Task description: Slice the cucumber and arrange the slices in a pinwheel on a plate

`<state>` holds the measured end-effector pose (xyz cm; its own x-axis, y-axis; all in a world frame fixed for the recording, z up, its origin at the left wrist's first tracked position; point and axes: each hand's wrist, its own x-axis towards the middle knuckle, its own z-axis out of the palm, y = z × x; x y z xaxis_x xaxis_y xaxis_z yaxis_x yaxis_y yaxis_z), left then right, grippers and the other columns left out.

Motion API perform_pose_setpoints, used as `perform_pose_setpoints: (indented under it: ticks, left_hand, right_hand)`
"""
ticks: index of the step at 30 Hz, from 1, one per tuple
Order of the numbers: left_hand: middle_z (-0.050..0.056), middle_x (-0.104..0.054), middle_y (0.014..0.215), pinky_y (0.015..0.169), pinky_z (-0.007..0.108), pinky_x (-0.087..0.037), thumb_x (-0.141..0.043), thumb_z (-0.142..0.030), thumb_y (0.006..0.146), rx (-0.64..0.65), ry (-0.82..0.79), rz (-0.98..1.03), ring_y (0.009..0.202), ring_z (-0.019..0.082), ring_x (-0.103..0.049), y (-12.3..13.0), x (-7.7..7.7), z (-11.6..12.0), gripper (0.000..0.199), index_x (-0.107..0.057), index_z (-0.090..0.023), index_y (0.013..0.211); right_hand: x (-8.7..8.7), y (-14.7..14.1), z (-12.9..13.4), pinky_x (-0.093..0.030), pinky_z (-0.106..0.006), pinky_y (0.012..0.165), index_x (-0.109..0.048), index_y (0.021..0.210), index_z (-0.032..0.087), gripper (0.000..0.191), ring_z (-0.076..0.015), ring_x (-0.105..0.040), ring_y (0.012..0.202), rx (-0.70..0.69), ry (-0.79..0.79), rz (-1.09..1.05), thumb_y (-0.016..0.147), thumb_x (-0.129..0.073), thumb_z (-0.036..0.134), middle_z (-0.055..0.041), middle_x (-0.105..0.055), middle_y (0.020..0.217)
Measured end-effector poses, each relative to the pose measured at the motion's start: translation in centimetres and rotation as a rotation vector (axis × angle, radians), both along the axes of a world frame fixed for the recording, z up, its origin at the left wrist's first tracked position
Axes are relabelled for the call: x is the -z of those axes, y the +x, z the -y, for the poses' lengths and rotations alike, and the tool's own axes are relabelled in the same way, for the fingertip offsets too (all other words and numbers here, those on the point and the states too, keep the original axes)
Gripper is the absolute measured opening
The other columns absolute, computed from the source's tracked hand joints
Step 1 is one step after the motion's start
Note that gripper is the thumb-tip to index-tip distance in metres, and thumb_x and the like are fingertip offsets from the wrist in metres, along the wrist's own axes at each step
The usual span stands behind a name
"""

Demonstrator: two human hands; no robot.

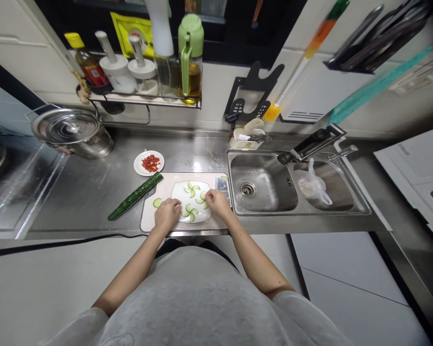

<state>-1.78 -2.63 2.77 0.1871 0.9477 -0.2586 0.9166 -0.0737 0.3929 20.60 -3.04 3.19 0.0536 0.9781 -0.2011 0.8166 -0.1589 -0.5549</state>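
A white plate (184, 190) lies on a light cutting board (147, 222). Thin cucumber slices (189, 213) are set on it in three pinwheel-like groups. My left hand (167, 214) is at the plate's left edge, its fingers loosely curved and apart, with nothing visible in them. At the plate's right side, my right hand (219, 202) pinches at a cucumber slice of the right-hand group; its fingertips partly cover it. Another slice (157, 203) rests on the board left of the plate. A cut cucumber (135, 196) leans over the board's upper left corner. A broad knife blade (222, 185) lies at the board's right end.
Behind the board stands a small white plate (138, 169) of red pieces (150, 163). A lidded steel pot (94, 142) is at the left. On the right are a double sink (261, 185), a faucet (310, 144) and a plastic bag (313, 185). Bottles line a wall rack (147, 100).
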Motion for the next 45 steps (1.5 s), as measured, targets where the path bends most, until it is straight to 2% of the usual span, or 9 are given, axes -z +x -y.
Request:
perform_pose_setpoints:
  ticks: [6,11,18,33,38,45]
  left_hand:
    - [0.003,-0.067,0.112,0.08,0.03,-0.044,-0.048,-0.035,0.089,-0.102,0.012,0.009,0.1,0.021,-0.059,-1.7,-0.3,-0.2,0.024,-0.069,-0.027,0.1]
    - [0.002,-0.068,0.111,0.078,0.028,-0.043,-0.049,-0.034,0.088,-0.145,0.033,0.022,0.098,0.02,-0.06,-3.0,-0.2,-0.1,0.023,-0.069,-0.027,0.098]
    - [0.003,-0.067,0.113,0.068,0.028,-0.042,-0.051,-0.037,0.087,-0.241,0.024,-0.018,0.089,0.021,-0.062,-4.8,0.4,0.1,0.023,-0.068,-0.027,0.099]
    - [0.007,-0.067,0.104,0.068,0.031,-0.042,-0.049,-0.034,0.086,-0.358,0.029,-0.066,0.089,0.024,-0.063,-7.8,1.0,0.0,0.03,-0.063,-0.024,0.11]
    - [0.007,-0.066,0.105,0.069,0.032,-0.043,-0.049,-0.038,0.085,-0.375,0.002,-0.058,0.091,0.025,-0.063,-7.9,1.5,0.0,0.03,-0.062,-0.024,0.109]
    - [0.009,-0.066,0.104,0.073,0.034,-0.045,-0.048,-0.043,0.087,-0.438,-0.011,-0.045,0.094,0.027,-0.063,-6.5,2.0,-0.4,0.034,-0.059,-0.024,0.113]
  right_hand:
    - [-0.6,2.5,1.6,-0.037,-0.024,0.071,-0.064,0.085,0.017,0.018,-0.0156,-0.054,0.077,0.114,0.072,-0.033,0.086,-0.047,0.022,-0.0029,-0.064,0.081]
    - [0.2,3.3,3.0,-0.037,-0.024,0.068,-0.063,0.08,0.018,0.019,-0.0155,-0.054,0.071,0.154,0.063,-0.048,0.085,-0.046,0.024,-0.0021,-0.064,0.075]
    - [1.5,3.8,4.2,-0.037,-0.023,0.067,-0.064,0.081,0.018,0.019,-0.0149,-0.055,0.071,0.192,0.027,-0.041,0.084,-0.046,0.025,-0.0018,-0.066,0.078]
    - [1.4,2.4,4.3,-0.038,-0.024,0.067,-0.066,0.083,0.019,0.022,-0.0163,-0.056,0.072,0.163,0.062,-0.021,0.085,-0.044,0.026,-0.0035,-0.067,0.078]
    - [1.3,2.1,4.4,-0.038,-0.025,0.068,-0.065,0.083,0.018,0.024,-0.0172,-0.057,0.074,0.155,0.067,-0.014,0.085,-0.043,0.027,-0.0039,-0.066,0.078]
    - [0.9,1.7,4.4,-0.039,-0.026,0.068,-0.064,0.083,0.019,0.023,-0.0177,-0.057,0.074,0.152,0.077,-0.075,0.084,-0.043,0.026,-0.0035,-0.066,0.078]
